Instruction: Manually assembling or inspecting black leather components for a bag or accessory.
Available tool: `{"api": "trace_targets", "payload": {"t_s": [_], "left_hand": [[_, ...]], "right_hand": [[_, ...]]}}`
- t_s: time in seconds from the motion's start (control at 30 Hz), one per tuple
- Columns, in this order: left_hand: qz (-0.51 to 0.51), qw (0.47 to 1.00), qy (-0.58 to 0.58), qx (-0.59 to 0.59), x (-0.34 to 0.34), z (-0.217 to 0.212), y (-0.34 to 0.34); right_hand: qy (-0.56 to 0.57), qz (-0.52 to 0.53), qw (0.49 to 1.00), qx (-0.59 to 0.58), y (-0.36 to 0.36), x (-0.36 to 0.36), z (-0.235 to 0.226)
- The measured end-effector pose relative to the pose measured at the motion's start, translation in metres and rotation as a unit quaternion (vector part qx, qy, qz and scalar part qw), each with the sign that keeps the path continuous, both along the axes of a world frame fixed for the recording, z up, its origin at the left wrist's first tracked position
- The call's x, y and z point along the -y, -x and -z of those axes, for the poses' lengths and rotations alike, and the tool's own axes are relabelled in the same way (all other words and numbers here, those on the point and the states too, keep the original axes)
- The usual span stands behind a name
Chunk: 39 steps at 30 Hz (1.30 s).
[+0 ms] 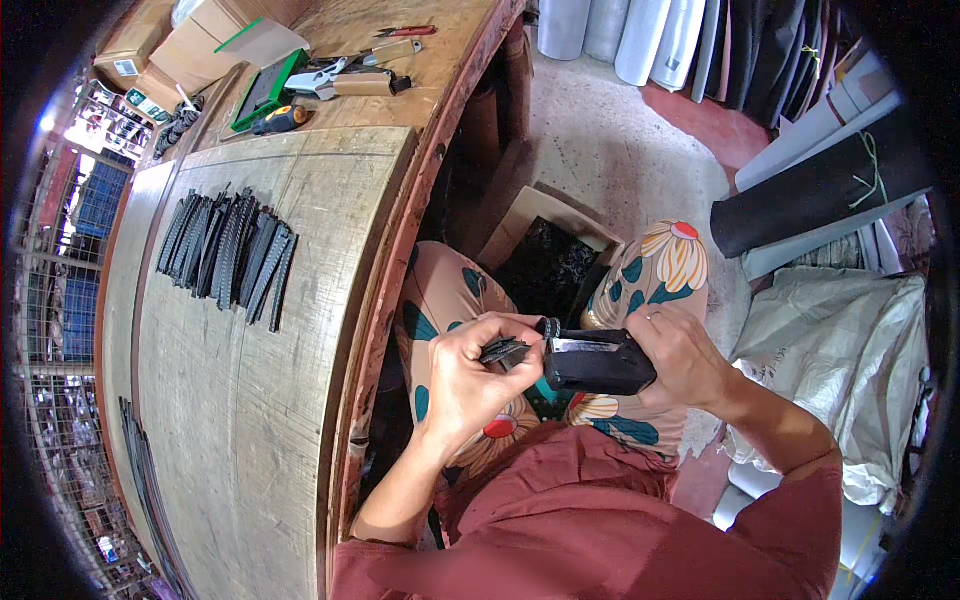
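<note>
Fingers (507,325) clamped on both sides, above floral trousers (690,258): curled round a bunch of short black strips (504,352) in the left hand (463,372), wrapped round the right end of a dark block (600,372) with a bright top in the right hand (680,352). At the block's left end, a small dark piece (549,327) just beside the left hand; contact impossible to tell. On the bench (325,220) at left, a pile of strips (225,250), with long strips (143,470) along the far edge; beyond the pile, a green tray (245,108) and a screwdriver (284,120). Between the knees, a carton (512,222) of black scraps (550,262). At right, a black roll (810,190) and white sack (825,345).
</note>
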<state>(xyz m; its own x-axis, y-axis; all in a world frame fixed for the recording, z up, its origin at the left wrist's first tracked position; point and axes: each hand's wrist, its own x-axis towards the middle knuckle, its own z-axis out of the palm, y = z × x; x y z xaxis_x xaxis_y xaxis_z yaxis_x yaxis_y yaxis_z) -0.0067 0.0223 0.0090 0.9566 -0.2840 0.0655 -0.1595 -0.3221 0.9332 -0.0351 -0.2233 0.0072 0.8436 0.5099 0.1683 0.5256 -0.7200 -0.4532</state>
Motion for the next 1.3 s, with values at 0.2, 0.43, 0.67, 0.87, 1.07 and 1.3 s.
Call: {"api": "trace_targets", "payload": {"t_s": [0.2, 0.43, 0.67, 0.87, 1.07, 1.3], "left_hand": [[-0.086, 0.964, 0.211, -0.137, -0.003, 0.004, -0.001], [-0.134, 0.772, 0.343, -0.518, 0.033, 0.086, 0.037], [-0.100, 0.750, 0.434, -0.489, 0.056, 0.094, 0.054], [-0.230, 0.734, 0.420, -0.482, 0.069, 0.064, 0.039], [-0.172, 0.853, 0.382, -0.310, 0.039, 0.047, 0.003], [0.026, 0.897, 0.354, -0.263, 0.026, 0.024, -0.039]], "right_hand": [[-0.022, 0.036, 0.997, -0.061, 0.008, -0.003, 0.010], [-0.444, 0.119, 0.833, -0.308, 0.042, -0.067, -0.002], [-0.511, 0.100, 0.756, -0.395, 0.045, -0.096, -0.001], [-0.601, 0.183, 0.693, -0.354, 0.031, -0.096, 0.015], [-0.608, 0.146, 0.677, -0.388, 0.020, -0.079, 0.025], [-0.538, 0.177, 0.728, -0.385, 0.021, -0.071, 0.031]]}}
